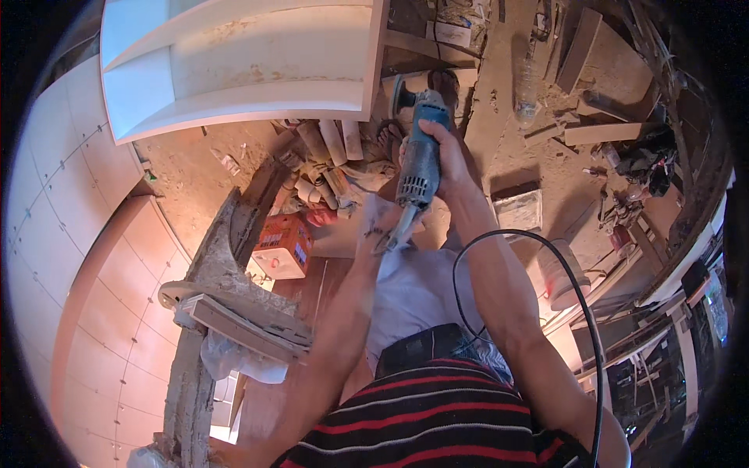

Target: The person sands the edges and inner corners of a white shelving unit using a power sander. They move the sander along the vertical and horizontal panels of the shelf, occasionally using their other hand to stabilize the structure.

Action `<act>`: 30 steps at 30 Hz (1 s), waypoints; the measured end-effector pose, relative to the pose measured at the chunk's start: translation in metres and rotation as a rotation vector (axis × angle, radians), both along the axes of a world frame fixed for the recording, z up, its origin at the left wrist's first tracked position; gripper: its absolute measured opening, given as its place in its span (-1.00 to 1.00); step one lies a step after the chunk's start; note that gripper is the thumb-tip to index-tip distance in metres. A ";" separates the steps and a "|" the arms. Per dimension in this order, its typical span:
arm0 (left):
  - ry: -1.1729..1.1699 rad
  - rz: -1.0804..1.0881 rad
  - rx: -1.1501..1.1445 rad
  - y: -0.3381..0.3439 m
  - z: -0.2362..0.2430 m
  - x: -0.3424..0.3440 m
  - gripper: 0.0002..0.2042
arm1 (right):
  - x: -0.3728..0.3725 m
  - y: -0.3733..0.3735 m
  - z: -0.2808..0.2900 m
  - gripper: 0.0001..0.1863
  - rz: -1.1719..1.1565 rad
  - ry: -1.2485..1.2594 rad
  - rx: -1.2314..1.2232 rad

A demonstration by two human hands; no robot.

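My right hand (pixel 445 150) is wrapped around the body of a teal and dark grey angle grinder (pixel 420 168). Its round head (pixel 401 95) points away from me, and the grey tail end slants toward my lap. My left hand (pixel 379 232) is at that tail end, close to the grinder; its fingers are blurred and partly hidden, so their grip does not show. A black power cord (pixel 573 273) loops past my right forearm. White cloth (pixel 402 300) lies over my lap beneath the tool.
A white shelf cabinet (pixel 257 109) stands at the far left. Nearer are a dusty wooden stand (pixel 226 257) and an orange-red box (pixel 283 242). Rolled tubes (pixel 331 140) lie ahead. Wood offcuts (pixel 580 51), a plastic bottle (pixel 527 90) and a bucket (pixel 563 277) are on the right.
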State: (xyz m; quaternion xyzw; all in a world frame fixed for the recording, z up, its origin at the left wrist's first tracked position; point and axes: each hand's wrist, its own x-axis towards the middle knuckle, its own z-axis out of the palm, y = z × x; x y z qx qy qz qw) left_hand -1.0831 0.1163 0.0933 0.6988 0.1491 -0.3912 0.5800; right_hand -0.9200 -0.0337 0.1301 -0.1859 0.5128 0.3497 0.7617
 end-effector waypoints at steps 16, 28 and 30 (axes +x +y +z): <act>0.629 0.627 -0.173 -0.016 0.071 -0.056 -0.47 | -0.028 0.069 -0.025 -0.61 -0.160 0.179 0.042; 0.537 0.621 -0.251 -0.011 0.072 -0.046 -0.56 | -0.024 0.067 -0.032 -0.60 -0.081 0.164 0.010; 0.629 0.616 -0.190 -0.012 0.077 -0.039 -0.57 | -0.025 0.065 -0.035 -0.59 -0.078 0.166 -0.020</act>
